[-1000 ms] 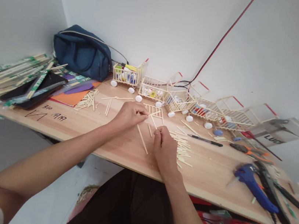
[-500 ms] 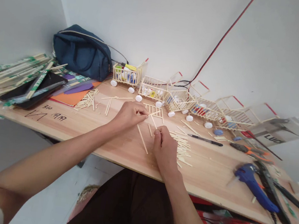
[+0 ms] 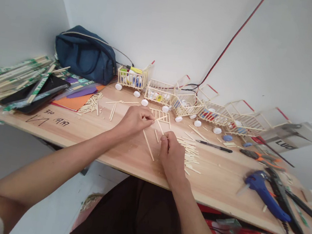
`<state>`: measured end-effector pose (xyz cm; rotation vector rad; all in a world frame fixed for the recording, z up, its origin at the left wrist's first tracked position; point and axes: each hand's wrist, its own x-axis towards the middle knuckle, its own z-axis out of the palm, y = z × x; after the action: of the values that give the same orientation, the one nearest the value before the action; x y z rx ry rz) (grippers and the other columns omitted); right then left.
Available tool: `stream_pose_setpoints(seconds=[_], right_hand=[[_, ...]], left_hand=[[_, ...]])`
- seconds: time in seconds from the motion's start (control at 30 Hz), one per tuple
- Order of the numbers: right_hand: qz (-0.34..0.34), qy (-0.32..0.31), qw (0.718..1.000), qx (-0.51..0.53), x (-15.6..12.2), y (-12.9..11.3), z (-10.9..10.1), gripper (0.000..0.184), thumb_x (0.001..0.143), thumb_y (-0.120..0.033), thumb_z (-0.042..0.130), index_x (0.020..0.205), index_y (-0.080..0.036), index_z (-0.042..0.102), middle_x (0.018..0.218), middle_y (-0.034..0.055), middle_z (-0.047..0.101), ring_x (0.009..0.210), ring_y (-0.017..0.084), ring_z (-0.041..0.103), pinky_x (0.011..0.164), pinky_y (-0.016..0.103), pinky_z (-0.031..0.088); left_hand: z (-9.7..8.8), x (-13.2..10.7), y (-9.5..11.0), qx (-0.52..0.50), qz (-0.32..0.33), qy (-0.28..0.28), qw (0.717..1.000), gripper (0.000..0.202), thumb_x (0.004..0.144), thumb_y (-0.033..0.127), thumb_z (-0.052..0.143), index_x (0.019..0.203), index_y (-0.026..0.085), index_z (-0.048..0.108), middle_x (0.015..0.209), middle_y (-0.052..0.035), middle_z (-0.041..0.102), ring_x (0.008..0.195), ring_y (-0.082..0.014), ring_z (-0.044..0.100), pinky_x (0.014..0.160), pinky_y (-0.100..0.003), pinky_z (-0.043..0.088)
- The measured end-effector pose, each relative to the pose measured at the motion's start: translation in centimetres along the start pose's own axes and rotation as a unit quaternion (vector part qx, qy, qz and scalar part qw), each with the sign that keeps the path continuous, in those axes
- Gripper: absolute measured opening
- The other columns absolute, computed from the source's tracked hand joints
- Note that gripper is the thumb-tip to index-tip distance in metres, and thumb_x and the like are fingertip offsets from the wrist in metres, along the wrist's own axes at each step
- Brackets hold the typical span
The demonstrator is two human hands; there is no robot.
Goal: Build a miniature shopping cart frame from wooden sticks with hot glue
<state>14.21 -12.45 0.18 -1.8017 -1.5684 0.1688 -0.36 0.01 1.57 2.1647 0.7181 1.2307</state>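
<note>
My left hand [image 3: 138, 119] is closed, pinching a short wooden stick [image 3: 160, 118] between thumb and fingers. My right hand [image 3: 172, 153] is curled around another wooden stick [image 3: 160, 127], whose far end meets the first one at an angle. Just behind them lies a flat ladder-like frame of sticks [image 3: 168, 117] on the table. A longer loose stick [image 3: 149, 146] and a short one [image 3: 156, 135] rest between my hands. Beside my right hand a pile of cut sticks [image 3: 192, 157] spreads out, partly hidden by that hand.
Several small stick-built carts [image 3: 160, 88] with white wheels line the wall. To the right lie a pen [image 3: 214, 146], pliers [image 3: 260, 158] and a blue glue gun [image 3: 268, 198]. On the left are a blue bag [image 3: 85, 54], packaged chopsticks [image 3: 10, 77] and another stick pile [image 3: 91, 104].
</note>
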Motion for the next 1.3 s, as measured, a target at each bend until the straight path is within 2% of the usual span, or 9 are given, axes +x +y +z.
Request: stream_pose_setpoints(seconds=[0.27, 0.4, 0.47, 0.57, 0.63, 0.97, 1.13, 1.3], right_hand=[[0.007, -0.002, 1.0, 0.002, 0.0, -0.1, 0.0, 0.019, 0.096, -0.031, 0.038, 0.08, -0.025, 0.047, 0.059, -0.0031, 0.045, 0.057, 0.019, 0.047, 0.06, 0.028, 0.028], [0.005, 0.007, 1.0, 0.01, 0.0, -0.1, -0.1, 0.02, 0.096, -0.032, 0.038, 0.081, -0.024, 0.048, 0.059, -0.0031, 0.047, 0.056, 0.019, 0.048, 0.06, 0.028, 0.029], [0.002, 0.006, 1.0, 0.014, 0.0, 0.0, -0.1, 0.02, 0.097, -0.032, 0.038, 0.081, -0.024, 0.049, 0.06, -0.0027, 0.049, 0.057, 0.019, 0.049, 0.061, 0.028, 0.03], [-0.003, 0.0, 1.0, 0.014, 0.0, 0.0, 0.0, 0.02, 0.097, -0.032, 0.038, 0.083, -0.024, 0.05, 0.063, -0.0019, 0.052, 0.059, 0.019, 0.051, 0.062, 0.028, 0.03], [-0.003, -0.001, 1.0, 0.014, 0.0, 0.0, 0.0, 0.02, 0.097, -0.032, 0.038, 0.083, -0.024, 0.05, 0.063, -0.0018, 0.053, 0.06, 0.019, 0.052, 0.062, 0.028, 0.03], [-0.001, 0.003, 1.0, 0.017, 0.0, 0.0, 0.0, 0.02, 0.097, -0.032, 0.039, 0.083, -0.024, 0.051, 0.062, -0.0022, 0.053, 0.059, 0.018, 0.051, 0.061, 0.028, 0.031], [0.007, 0.005, 1.0, 0.016, 0.0, -0.1, 0.0, 0.02, 0.097, -0.032, 0.04, 0.083, -0.023, 0.052, 0.06, -0.0031, 0.051, 0.057, 0.017, 0.049, 0.06, 0.027, 0.03], [0.01, 0.008, 1.0, 0.012, -0.1, 0.0, -0.1, 0.02, 0.097, -0.032, 0.04, 0.084, -0.023, 0.052, 0.06, -0.0034, 0.051, 0.055, 0.016, 0.047, 0.061, 0.027, 0.03]], left_hand=[[0.0, 0.1, -0.1, 0.002, -0.018, -0.006, 1.0, 0.012, 0.072, 0.012, 0.065, 0.069, 0.018, 0.075, 0.071, -0.0011, 0.072, 0.066, -0.0123, 0.062, 0.062, -0.023, 0.044], [-0.3, 0.2, 0.5, -0.005, -0.042, -0.017, 0.999, 0.012, 0.075, 0.02, 0.063, 0.072, 0.016, 0.074, 0.07, -0.0009, 0.071, 0.065, -0.0121, 0.058, 0.06, -0.023, 0.039], [-0.5, 0.3, 0.9, -0.016, -0.062, -0.028, 0.998, 0.018, 0.079, 0.027, 0.061, 0.069, 0.014, 0.071, 0.066, 0.0003, 0.066, 0.062, -0.0112, 0.053, 0.058, -0.023, 0.035], [-0.6, 0.5, 1.2, -0.043, -0.089, -0.045, 0.994, 0.035, 0.084, 0.037, 0.056, 0.058, 0.013, 0.06, 0.055, 0.0029, 0.049, 0.055, -0.0091, 0.042, 0.055, -0.024, 0.029], [-0.6, 0.5, 1.2, -0.063, -0.103, -0.054, 0.991, 0.039, 0.085, 0.04, 0.054, 0.056, 0.014, 0.056, 0.053, 0.0033, 0.045, 0.054, -0.0087, 0.04, 0.054, -0.023, 0.028], [-0.5, 0.5, 0.7, -0.088, -0.151, -0.051, 0.983, 0.035, 0.083, 0.042, 0.057, 0.07, 0.013, 0.071, 0.071, -0.0026, 0.07, 0.071, -0.0149, 0.062, 0.068, -0.024, 0.045], [-0.7, 0.6, 0.3, -0.103, -0.179, -0.035, 0.978, 0.033, 0.083, 0.039, 0.057, 0.078, 0.012, 0.075, 0.082, -0.0068, 0.075, 0.079, -0.0171, 0.067, 0.076, -0.026, 0.049], [-1.3, 0.6, 0.6, -0.096, -0.187, -0.072, 0.975, 0.03, 0.08, 0.039, 0.062, 0.071, 0.013, 0.073, 0.072, -0.0042, 0.073, 0.07, -0.0151, 0.064, 0.068, -0.025, 0.047]])
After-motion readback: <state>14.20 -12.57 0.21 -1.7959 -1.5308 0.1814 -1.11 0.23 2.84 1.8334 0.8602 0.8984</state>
